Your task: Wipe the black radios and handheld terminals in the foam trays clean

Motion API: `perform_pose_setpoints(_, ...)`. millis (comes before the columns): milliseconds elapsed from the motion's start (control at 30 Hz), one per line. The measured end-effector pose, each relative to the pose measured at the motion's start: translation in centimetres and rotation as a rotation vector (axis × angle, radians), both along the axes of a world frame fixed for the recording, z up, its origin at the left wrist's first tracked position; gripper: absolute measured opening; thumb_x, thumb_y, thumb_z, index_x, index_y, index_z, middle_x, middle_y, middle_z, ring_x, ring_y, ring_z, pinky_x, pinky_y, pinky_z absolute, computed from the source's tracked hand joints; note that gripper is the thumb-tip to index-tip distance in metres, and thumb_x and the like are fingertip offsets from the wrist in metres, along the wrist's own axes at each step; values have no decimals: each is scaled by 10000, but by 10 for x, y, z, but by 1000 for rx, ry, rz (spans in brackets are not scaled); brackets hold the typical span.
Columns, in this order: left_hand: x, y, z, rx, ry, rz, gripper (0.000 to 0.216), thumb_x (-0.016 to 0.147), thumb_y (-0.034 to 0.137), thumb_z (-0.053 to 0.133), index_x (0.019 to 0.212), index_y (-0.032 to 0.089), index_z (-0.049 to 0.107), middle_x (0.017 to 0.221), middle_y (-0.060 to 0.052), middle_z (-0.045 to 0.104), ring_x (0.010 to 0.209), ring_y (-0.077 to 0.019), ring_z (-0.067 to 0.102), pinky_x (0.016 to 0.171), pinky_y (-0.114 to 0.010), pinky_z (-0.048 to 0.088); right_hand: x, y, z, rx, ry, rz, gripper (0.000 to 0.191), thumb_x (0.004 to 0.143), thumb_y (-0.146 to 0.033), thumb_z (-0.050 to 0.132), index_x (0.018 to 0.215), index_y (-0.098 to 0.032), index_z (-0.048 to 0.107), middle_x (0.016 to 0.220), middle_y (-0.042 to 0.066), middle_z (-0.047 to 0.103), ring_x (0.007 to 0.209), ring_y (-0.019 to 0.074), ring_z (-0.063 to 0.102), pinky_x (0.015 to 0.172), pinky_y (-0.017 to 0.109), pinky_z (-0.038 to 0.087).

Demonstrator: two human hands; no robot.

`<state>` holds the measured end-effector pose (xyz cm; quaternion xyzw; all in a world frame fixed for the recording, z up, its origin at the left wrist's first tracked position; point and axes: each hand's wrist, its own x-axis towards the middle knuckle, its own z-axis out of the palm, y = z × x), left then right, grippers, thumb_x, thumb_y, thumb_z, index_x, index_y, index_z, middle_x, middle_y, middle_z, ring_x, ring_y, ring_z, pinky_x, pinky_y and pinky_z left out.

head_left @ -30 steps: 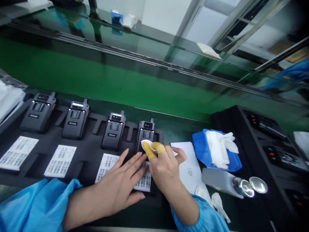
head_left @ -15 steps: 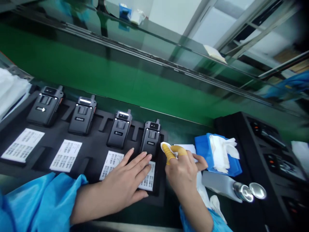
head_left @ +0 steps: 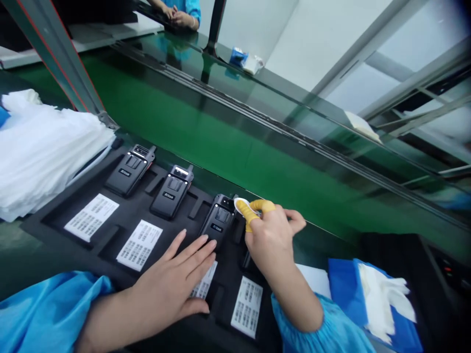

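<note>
Several black two-way radios lie back side up in a black foam tray, each with a white barcode label sheet below it. My left hand lies flat, fingers spread, its fingertips at the lower end of the third radio; it partly covers that radio's label sheet. With yellow finger cots on thumb and finger, my right hand pinches a small white wiping cloth against the third radio's top right corner. Most of the fourth radio is hidden behind my right hand.
A stack of white cloths stands at the left. On the right are a blue packet with white cloths and a black case. A green panel runs behind the tray. Beyond the glass, another person's hands show.
My view has swung left. Both hands have shifted from the fourth radio to the third, the cloth now touching its top corner. The left hand stays flat.
</note>
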<state>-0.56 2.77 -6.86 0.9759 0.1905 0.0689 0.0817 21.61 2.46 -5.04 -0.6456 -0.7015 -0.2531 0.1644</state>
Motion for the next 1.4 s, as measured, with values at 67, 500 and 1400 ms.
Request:
perform_pose_setpoints(67,1,0,-1,-8,-5,-15,650,824,545,581,1302,113,496,1418,-125,435,1312,-293,395,1127,-514,185,-5,15,-5,-23,-1,38,249,692,-6,505,647,-194,663,841,45,587,791,169,420,816,392,219)
perform_pose_setpoints(500,-2,-2,-9,-15,-64,1,530,864,356,534,1343,145,445,1424,-97,440,1349,-248,339,1153,-462,102,12,8,-11,-94,-35,210,271,757,-14,484,692,-218,650,825,7,609,787,151,452,877,403,192)
perform_pose_setpoints(1400,1,6,1,-17,-1,-24,475,874,362,510,1308,171,490,1403,-89,469,1297,-246,422,1131,-445,204,7,14,-8,-70,23,104,304,778,-20,449,658,-221,644,801,9,593,753,143,451,863,394,223)
